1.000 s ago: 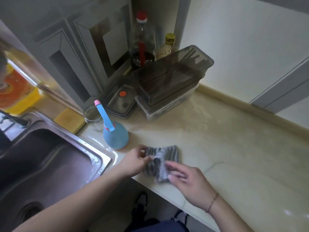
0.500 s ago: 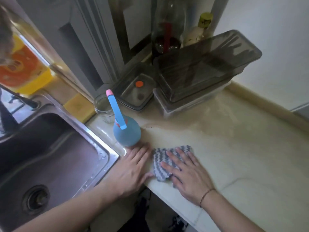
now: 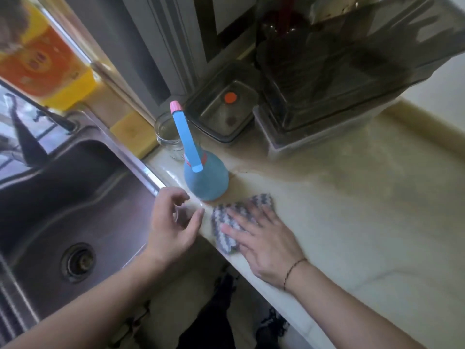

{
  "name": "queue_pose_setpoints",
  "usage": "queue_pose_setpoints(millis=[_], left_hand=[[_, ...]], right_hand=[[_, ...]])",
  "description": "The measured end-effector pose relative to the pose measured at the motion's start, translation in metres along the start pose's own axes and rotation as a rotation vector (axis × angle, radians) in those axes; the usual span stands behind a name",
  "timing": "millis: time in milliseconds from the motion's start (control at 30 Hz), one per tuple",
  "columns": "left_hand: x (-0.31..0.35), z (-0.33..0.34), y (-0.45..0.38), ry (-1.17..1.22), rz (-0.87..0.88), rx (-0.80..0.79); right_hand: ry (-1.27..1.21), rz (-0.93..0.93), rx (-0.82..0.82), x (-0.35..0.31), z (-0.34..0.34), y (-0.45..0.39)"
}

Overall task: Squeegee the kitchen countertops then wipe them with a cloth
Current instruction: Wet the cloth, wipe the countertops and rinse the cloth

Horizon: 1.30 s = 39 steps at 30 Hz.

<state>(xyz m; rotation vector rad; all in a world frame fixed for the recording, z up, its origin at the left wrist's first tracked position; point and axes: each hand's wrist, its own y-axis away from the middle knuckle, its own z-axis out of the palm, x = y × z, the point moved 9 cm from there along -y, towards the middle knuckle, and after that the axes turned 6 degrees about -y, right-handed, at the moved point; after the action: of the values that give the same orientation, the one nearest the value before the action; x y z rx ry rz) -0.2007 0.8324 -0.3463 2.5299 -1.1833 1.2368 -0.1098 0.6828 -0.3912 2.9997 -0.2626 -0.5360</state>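
Note:
A grey and white striped cloth [image 3: 225, 217] lies folded on the pale marble countertop [image 3: 352, 210] near its front edge. My right hand [image 3: 264, 238] presses flat on the cloth with straight, spread fingers. Just left of it, my left hand [image 3: 173, 222] hovers over the strip between sink and cloth, fingers loosely curled and holding nothing. A blue spray bottle [image 3: 205, 177] with a pink-tipped nozzle stands right behind the cloth. No squeegee is in view.
A steel sink [image 3: 75, 197] fills the left. Behind the bottle stand a glass jar [image 3: 167, 137], a yellow sponge [image 3: 133, 134], dark plastic containers [image 3: 327, 79] and a lidded box [image 3: 224, 112]. An orange and yellow pack [image 3: 42, 69] sits on the sill.
My left hand has lifted off the counter beside the cloth and curled its fingers. My right hand stays flat on the cloth. The camera has moved closer and lower.

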Motion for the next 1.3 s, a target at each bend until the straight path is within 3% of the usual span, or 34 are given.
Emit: queue_pose_setpoints(millis=[100,200,333,533,733,867,1033,1100,1233,1300], left_hand=[[-0.005,-0.002,-0.021,0.034,-0.188,-0.017],[0.009,0.003,-0.045,0.033,-0.181,-0.047],[0.03,-0.002,-0.062,0.19,-0.181,0.086],[0.039,-0.031,-0.068,0.3,-0.161,0.192],[0.033,-0.108,-0.085,0.185,-0.086,0.288],[0.016,-0.124,-0.085,0.129,-0.113,0.332],[0.01,-0.114,-0.086,0.176,-0.116,0.282],[0.011,-0.108,-0.087,0.193,-0.102,0.258],[0.019,-0.098,-0.087,0.189,-0.062,0.209],[0.02,-0.092,-0.088,0.171,-0.047,0.184]], right_hand=[[0.067,0.053,-0.021,0.019,-0.002,-0.014],[0.085,0.15,-0.011,0.034,-0.003,-0.02],[0.042,0.276,0.099,0.032,-0.006,-0.021],[-0.047,0.143,0.168,0.029,-0.01,-0.026],[-0.137,0.451,0.35,0.012,-0.016,-0.096],[-0.115,0.298,0.212,-0.031,-0.001,-0.127],[-0.084,-0.015,0.17,-0.02,-0.001,-0.053],[-0.067,0.023,0.199,-0.008,-0.006,-0.072],[-0.163,0.285,0.342,-0.004,-0.011,-0.142],[-0.172,0.243,0.311,-0.009,-0.007,-0.139]])
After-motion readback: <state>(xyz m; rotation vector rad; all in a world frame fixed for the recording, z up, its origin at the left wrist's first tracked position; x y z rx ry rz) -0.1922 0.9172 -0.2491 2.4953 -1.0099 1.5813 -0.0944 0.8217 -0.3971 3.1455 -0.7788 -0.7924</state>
